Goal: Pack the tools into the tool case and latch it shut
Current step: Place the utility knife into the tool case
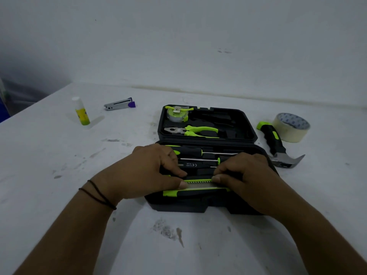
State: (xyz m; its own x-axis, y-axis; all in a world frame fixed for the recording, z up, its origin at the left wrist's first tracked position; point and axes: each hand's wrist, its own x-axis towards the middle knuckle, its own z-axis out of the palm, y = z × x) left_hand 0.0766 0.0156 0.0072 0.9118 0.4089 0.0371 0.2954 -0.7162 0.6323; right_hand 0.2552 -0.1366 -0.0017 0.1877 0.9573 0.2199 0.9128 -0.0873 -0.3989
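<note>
A black tool case [246,124] lies open on the white table. Its far half holds a green tape measure [177,114] and green-handled pliers [193,131]. The near half holds screwdrivers [200,153] and a green and black utility knife [198,185]. My left hand [147,171] and my right hand [246,175] both rest over the near half, thumbs and fingertips pinching the knife from either end. A hammer [276,143] with a black and green handle lies on the table just right of the case.
A roll of tape [292,128] sits right of the hammer. A glue stick [81,112] stands at the far left, with a stapler [120,104] lying beside it. The table's left edge runs diagonally at the upper left.
</note>
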